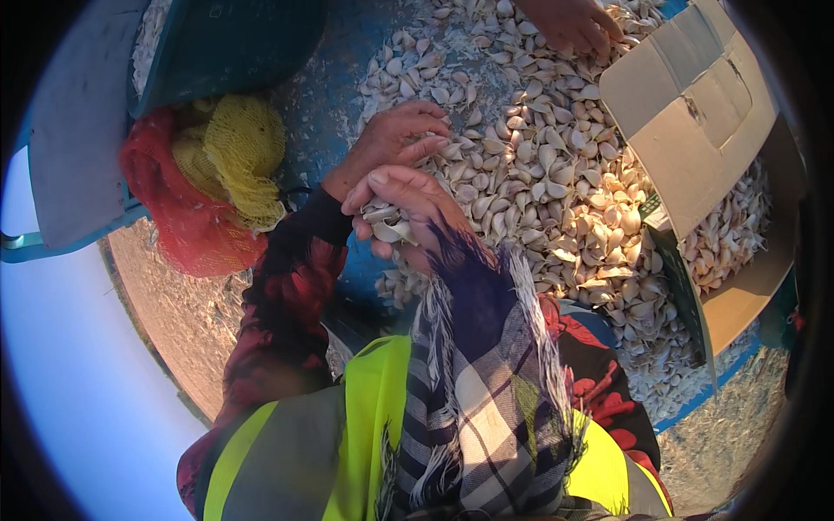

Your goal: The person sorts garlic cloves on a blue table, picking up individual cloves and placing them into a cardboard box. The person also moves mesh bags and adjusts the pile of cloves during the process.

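Note:
A broad heap of loose garlic cloves [547,156] lies before me on a blue surface [313,124]. My left hand [396,138] is stretched over the heap's near left edge, its thumb and fingers apart and touching or just above the cloves; I see nothing between them. Just below it, my right hand [417,208] is turned palm inward and curled around several garlic cloves [389,225]. Those cloves show between its fingers and palm, and the rest of the handful is hidden.
Another person's hand [576,29] reaches into the heap at the top. On the right stands an open cardboard box [677,98] with cloves inside. Red mesh netting [176,202] and yellow mesh netting [244,156] hang at the left, below a dark green tub [228,52].

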`<state>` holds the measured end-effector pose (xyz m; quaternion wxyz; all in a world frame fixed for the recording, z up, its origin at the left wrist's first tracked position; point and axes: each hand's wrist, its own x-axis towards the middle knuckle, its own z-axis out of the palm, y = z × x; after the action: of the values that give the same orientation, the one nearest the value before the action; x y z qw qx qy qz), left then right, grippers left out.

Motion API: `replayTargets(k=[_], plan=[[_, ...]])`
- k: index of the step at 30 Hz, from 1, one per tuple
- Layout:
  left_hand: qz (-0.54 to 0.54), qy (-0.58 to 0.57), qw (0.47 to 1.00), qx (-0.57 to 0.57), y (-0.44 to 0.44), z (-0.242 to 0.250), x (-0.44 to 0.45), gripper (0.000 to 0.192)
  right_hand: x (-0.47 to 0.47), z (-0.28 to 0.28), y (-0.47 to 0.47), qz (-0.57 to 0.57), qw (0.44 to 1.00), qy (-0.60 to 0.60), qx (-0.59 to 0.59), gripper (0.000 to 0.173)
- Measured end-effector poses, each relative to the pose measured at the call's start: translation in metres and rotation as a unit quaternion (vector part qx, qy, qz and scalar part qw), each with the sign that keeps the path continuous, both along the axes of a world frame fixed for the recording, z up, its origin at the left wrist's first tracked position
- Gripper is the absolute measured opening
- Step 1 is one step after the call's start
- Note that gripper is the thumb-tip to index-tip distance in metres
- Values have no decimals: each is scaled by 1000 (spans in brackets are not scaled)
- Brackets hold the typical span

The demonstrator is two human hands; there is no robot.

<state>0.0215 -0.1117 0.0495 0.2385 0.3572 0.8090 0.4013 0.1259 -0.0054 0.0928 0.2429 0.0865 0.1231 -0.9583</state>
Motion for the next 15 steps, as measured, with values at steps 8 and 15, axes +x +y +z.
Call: replayTargets(k=[8,15], plan=[[24,194,980,-25,45,-28,-47,14,0,-9,-4,3,1000,-3,-3,29],[-1,168,983,-75,43,-49,-62,15,-2,-12,2,55,998,-17,25,29]])
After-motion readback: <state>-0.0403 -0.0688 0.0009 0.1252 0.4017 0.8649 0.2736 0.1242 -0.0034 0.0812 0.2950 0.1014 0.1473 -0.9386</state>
